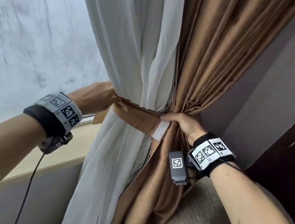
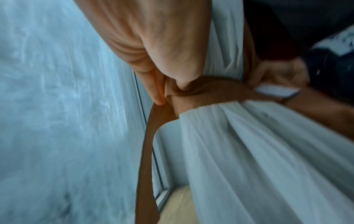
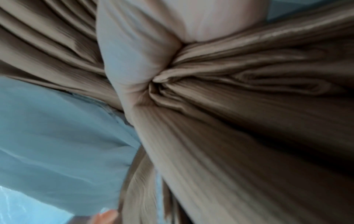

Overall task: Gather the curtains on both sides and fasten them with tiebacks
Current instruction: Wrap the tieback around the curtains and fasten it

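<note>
A white sheer curtain and a brown curtain hang bunched together in the head view. A brown tieback wraps across the front of the bundle, and its white fastening patch lies at the right end. My left hand pinches the tieback at the bundle's left side, where the strap's loose end hangs down. My right hand grips the gathered brown curtain beside the white patch. The fingers of both hands are hidden behind the fabric.
A frosted window pane fills the left, with a pale sill below it. A grey upholstered sofa arm sits under my right forearm. A grey wall and a dark panel stand to the right.
</note>
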{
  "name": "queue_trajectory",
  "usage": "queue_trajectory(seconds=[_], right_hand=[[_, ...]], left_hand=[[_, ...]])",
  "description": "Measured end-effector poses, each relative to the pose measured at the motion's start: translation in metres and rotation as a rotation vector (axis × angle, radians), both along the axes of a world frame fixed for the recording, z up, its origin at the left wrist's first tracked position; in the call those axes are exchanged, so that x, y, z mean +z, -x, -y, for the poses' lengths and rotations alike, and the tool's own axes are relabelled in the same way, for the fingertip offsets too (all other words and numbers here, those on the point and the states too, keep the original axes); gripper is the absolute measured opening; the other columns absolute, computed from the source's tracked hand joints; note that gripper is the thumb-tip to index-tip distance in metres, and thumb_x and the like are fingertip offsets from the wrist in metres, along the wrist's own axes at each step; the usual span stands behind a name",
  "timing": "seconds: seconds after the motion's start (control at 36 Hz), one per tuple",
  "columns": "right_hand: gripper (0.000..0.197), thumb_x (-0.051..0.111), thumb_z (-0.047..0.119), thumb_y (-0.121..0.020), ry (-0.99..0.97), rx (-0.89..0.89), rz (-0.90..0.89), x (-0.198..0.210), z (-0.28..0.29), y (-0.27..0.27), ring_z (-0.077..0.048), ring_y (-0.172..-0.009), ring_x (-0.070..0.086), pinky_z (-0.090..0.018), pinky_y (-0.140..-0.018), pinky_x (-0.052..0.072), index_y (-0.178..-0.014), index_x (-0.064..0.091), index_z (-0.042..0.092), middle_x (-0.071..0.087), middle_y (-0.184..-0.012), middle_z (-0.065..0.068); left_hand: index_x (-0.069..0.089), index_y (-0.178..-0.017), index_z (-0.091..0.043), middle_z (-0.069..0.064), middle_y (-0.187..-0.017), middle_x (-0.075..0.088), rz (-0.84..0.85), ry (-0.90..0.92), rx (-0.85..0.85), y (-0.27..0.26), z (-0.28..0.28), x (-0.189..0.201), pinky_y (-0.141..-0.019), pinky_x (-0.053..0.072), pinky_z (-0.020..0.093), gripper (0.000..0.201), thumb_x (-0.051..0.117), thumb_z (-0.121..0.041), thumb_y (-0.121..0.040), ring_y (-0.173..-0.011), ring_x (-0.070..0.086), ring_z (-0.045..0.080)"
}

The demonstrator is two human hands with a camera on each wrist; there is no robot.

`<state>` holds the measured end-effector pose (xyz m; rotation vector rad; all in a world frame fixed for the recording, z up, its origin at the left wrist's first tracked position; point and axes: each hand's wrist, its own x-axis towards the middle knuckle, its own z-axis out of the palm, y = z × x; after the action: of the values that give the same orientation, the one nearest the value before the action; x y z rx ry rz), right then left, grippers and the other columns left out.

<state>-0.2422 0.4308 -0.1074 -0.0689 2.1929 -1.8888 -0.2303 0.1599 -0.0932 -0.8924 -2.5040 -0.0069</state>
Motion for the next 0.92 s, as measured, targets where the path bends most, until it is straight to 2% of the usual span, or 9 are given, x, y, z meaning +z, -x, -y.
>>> queue_trajectory(seconds=[0.06, 0.22, 0.39, 0.56, 0.64, 0.69, 0.78, 0.86, 0.92], right_hand=[[0.007, 0.065, 0.003, -0.082, -0.001, -0.004, -0.001, 0.001, 0.002, -0.003, -0.013, -0.068, 0.065, -0.013, -0.064, 0.051, -0.083, 0.071, 0.007, 0.071, -0.074, 0.001], [0.044, 0.077, 0.015, -0.055, -0.003, -0.062, -0.043, 0.0, 0.005, -0.004, -0.017, -0.075, 0.067, -0.016, -0.061, 0.051, -0.096, 0.072, 0.0, 0.071, -0.091, -0.008], [0.062, 0.077, 0.018, -0.053, 0.01, -0.026, -0.022, -0.004, 0.0, -0.004, -0.023, -0.089, 0.067, -0.024, -0.08, 0.054, -0.109, 0.068, -0.008, 0.071, -0.105, -0.014], [0.031, 0.065, 0.001, -0.083, -0.022, 0.017, 0.026, 0.001, -0.003, -0.005, -0.023, -0.097, 0.064, -0.03, -0.097, 0.047, -0.113, 0.066, -0.007, 0.068, -0.114, -0.016], [0.027, 0.069, 0.001, -0.079, -0.067, 0.026, 0.03, 0.001, -0.004, -0.003, -0.027, -0.107, 0.065, -0.034, -0.105, 0.045, -0.106, 0.071, -0.002, 0.07, -0.114, -0.015], [0.025, 0.073, 0.002, -0.074, -0.07, 0.018, 0.006, 0.001, -0.007, -0.003, -0.025, -0.106, 0.066, -0.034, -0.102, 0.047, -0.099, 0.074, 0.003, 0.072, -0.109, -0.011], [0.026, 0.073, -0.003, -0.073, -0.045, 0.049, -0.037, 0.004, -0.008, -0.005, -0.015, -0.097, 0.07, -0.023, -0.09, 0.052, -0.096, 0.074, 0.01, 0.075, -0.103, -0.003], [0.027, 0.071, -0.008, -0.074, -0.026, 0.138, -0.042, 0.006, -0.01, -0.005, -0.003, -0.078, 0.07, -0.015, -0.076, 0.053, -0.085, 0.072, 0.017, 0.075, -0.083, 0.01], [0.029, 0.07, -0.01, -0.074, -0.035, 0.197, -0.047, 0.007, -0.013, -0.008, -0.007, -0.082, 0.07, -0.024, -0.086, 0.053, -0.082, 0.072, 0.017, 0.075, -0.082, 0.009]], left_hand=[[0.071, -0.094, 0.005, 0.02, -0.086, 0.069, -0.006, 0.013, 0.022, 0.007, 0.003, -0.01, -0.049, 0.058, 0.037, 0.022, 0.077, 0.01, -0.074, -0.065, 0.068, 0.035], [0.069, -0.114, -0.008, 0.011, -0.108, 0.07, 0.112, -0.283, 0.149, 0.028, -0.016, -0.012, -0.084, 0.048, 0.03, 0.024, 0.058, -0.019, -0.096, -0.096, 0.066, 0.028], [0.074, -0.097, -0.009, 0.002, -0.09, 0.066, 0.189, -0.579, 0.267, 0.043, -0.042, -0.008, -0.067, 0.041, 0.021, 0.018, 0.074, -0.022, -0.084, -0.072, 0.058, 0.016], [0.063, -0.084, 0.001, 0.009, -0.088, 0.065, 0.71, -0.799, 0.299, 0.031, -0.071, -0.01, -0.069, 0.046, 0.027, 0.005, 0.058, 0.002, -0.084, -0.081, 0.057, 0.019], [0.063, -0.068, 0.0, 0.015, -0.076, 0.063, 1.106, -1.155, 0.046, 0.016, -0.076, 0.0, -0.073, 0.05, 0.03, 0.023, 0.047, 0.017, -0.062, -0.08, 0.06, 0.028], [0.073, -0.079, -0.001, 0.013, -0.087, 0.074, 1.378, -1.218, -0.149, 0.008, -0.073, 0.006, -0.078, 0.057, 0.025, 0.037, 0.047, 0.023, -0.068, -0.09, 0.069, 0.026], [0.065, -0.111, -0.011, 0.0, -0.109, 0.074, 1.356, -1.085, -0.288, 0.003, -0.079, 0.007, -0.083, 0.054, 0.019, 0.046, 0.065, 0.004, -0.067, -0.106, 0.067, 0.015], [0.064, -0.111, -0.007, 0.006, -0.106, 0.074, 1.224, -1.165, -0.226, 0.013, -0.094, 0.0, -0.085, 0.055, 0.027, 0.055, 0.08, -0.012, -0.058, -0.102, 0.069, 0.022], [0.064, -0.106, -0.003, 0.007, -0.096, 0.074, 1.205, -1.241, -0.207, 0.018, -0.101, -0.004, -0.077, 0.056, 0.028, 0.054, 0.08, -0.015, -0.057, -0.09, 0.07, 0.023]])
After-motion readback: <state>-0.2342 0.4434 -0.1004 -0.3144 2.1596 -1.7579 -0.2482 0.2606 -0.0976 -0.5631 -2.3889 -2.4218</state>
